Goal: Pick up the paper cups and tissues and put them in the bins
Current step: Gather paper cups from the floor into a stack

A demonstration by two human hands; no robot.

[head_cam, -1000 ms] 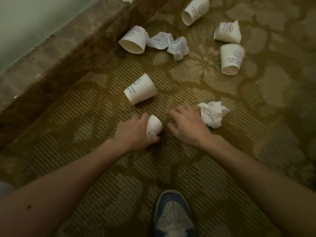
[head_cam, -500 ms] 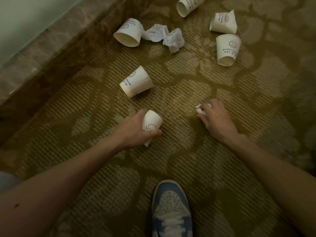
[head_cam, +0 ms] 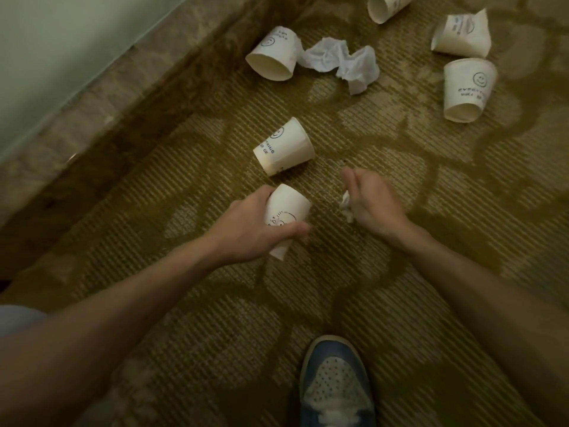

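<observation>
The left hand (head_cam: 246, 232) wraps its fingers around a smiley-printed paper cup (head_cam: 284, 215), the right hand (head_cam: 374, 201) curls loosely about a crumpled tissue (head_cam: 346, 206), and just beyond on the carpet (head_cam: 215, 303) lies a cup (head_cam: 284, 146) reading "…THING …E OK"

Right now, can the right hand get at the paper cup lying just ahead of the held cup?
Probably not cleanly: the path over the carpet to the lying paper cup is free, but the right hand already holds a crumpled tissue.
</observation>
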